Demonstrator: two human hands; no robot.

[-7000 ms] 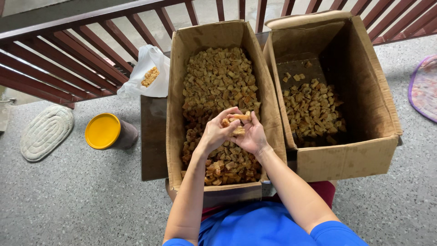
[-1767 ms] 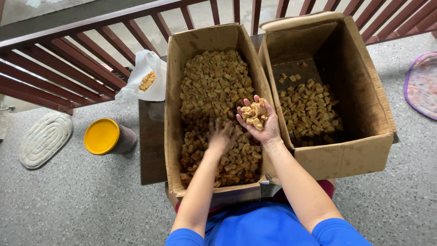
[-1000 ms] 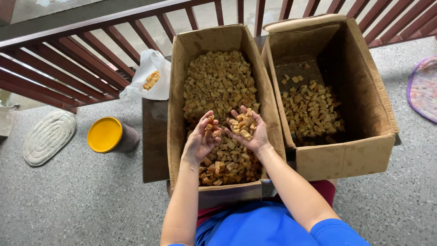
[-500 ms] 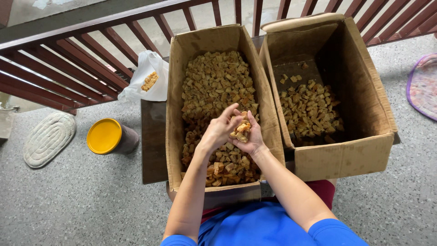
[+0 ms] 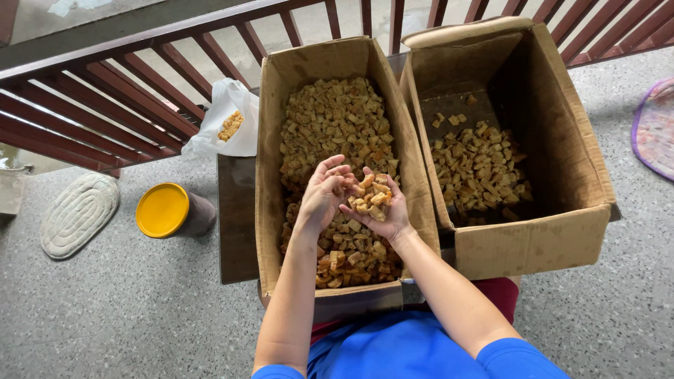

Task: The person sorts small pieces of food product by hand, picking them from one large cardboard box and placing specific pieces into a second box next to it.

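Note:
Two open cardboard boxes stand in front of me. The left box (image 5: pixel 270 175) is nearly full of small brown cube-shaped pieces (image 5: pixel 330 119). The right box (image 5: pixel 562 140) holds a lower layer of the same pieces (image 5: pixel 477 168). Over the left box, my right hand (image 5: pixel 390 217) is cupped palm up with a heap of pieces (image 5: pixel 371 198) in it. My left hand (image 5: pixel 324 193) rests against that heap, its fingers curled over the pieces.
A white plastic bag (image 5: pixel 225 130) with some pieces lies left of the boxes by a dark red railing (image 5: pixel 126 105). A jar with a yellow lid (image 5: pixel 165 210) and an oval grey mat (image 5: pixel 77 214) sit on the speckled floor. A purple-edged mat (image 5: pixel 656 126) lies at far right.
My right hand, holding pieces, came back from near the right box to over the left box. My left hand rose from the pile and closed in on that handful.

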